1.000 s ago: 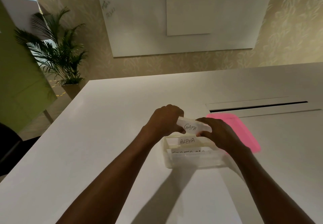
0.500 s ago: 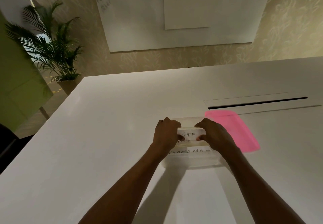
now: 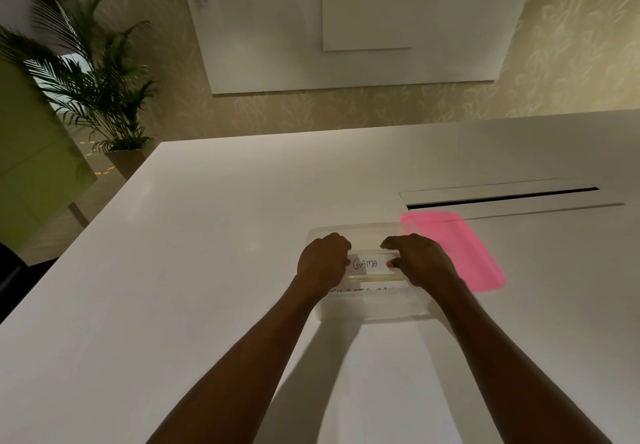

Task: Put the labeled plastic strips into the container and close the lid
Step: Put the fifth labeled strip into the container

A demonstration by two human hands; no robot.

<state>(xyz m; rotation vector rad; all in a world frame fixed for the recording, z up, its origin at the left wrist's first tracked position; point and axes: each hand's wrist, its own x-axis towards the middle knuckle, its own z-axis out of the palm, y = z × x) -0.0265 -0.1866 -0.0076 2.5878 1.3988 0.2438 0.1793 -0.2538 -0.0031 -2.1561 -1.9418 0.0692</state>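
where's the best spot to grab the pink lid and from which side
Probably the lid's right long edge, approached from the right. It lies flat on the table, so fingers would need to hook under a rim. Its left edge sits beside the container and the right hand, while the right edge and far end are clear.

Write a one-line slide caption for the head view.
Both hands, left hand and right hand, press the GAMA strip into the clear container; pink lid lies alongside.
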